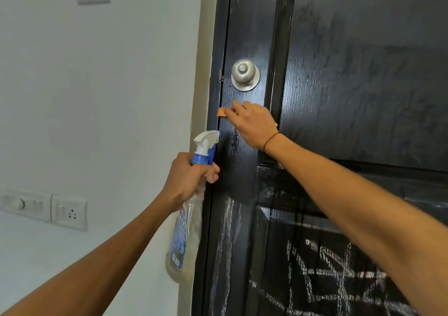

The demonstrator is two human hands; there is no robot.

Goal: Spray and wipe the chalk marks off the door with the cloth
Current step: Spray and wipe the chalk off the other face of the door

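Head view: bottle is gripped upright in the left hand, nozzle aimed at the door; cloth is pressed under the right hand below the knob. Chalk marks lie low and right of both hands, nearer the right arm; cloth is mostly hidden, marks are cut off at the bottom edge.

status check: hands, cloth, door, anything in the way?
Left hand grips spray bottle. Right hand presses orange cloth on door below knob. Chalk marks remain lower down. No obstruction seen.
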